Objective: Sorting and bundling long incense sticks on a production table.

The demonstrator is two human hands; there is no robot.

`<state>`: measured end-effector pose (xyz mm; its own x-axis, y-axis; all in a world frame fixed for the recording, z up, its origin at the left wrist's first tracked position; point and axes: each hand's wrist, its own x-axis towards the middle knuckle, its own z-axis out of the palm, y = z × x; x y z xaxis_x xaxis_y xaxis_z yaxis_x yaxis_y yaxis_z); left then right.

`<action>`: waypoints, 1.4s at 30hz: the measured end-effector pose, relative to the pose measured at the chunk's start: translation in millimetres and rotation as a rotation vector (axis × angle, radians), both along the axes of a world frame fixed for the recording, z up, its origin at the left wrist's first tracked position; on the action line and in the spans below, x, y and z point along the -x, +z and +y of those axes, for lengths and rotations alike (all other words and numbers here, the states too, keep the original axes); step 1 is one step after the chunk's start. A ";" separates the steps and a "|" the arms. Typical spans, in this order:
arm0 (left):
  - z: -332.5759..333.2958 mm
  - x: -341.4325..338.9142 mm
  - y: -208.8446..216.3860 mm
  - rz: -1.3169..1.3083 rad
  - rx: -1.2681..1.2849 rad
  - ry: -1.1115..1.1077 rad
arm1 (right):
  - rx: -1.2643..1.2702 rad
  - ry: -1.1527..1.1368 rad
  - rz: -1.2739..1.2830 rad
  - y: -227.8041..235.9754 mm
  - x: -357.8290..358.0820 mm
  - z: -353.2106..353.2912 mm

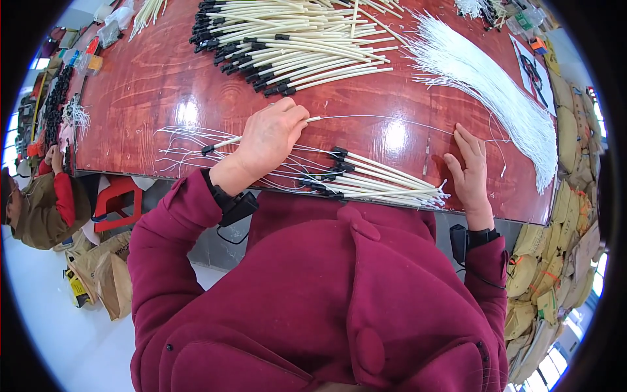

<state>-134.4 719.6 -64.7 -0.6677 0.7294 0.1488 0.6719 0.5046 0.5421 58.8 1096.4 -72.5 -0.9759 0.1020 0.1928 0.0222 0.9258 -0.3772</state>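
My left hand (271,136) is closed round a thin cream tube (228,142) with a black end piece (208,149). A white string (379,118) extends from the tube's right end toward my right hand (469,163). That hand's fingers are stretched out and its thumb stands apart; the fingertips touch the string close to the table. Below both hands, along the near edge, lies a small bunch of cream tubes (385,178) with black end pieces (338,154). Loose white strings trail leftward from this bunch, passing under my left wrist.
A large pile of cream tubes (307,42) with black ends lies farther back on the red-brown table (144,111). At the right is a thick bundle of white strings (496,85). Another person (49,202) sits at the left near a red stool (117,202). Stacked sacks (545,242) stand at the right.
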 end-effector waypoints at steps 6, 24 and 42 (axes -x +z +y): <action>41.5 12.1 -8.8 0.269 0.027 -0.241 | -0.052 0.064 -0.090 8.4 7.7 -10.1; 14.5 20.0 17.0 0.132 0.058 -0.043 | 0.035 0.178 0.060 14.5 59.0 -51.2; -18.1 18.7 31.8 -0.493 -0.011 -0.002 | 0.062 0.402 0.098 33.0 60.7 -65.5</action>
<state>-153.1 701.6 -32.9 -0.6594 0.7307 -0.1769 0.3351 0.4963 0.8009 -1.9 1030.9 -39.5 -0.9176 -0.2693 0.2924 -0.3754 0.8288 -0.4148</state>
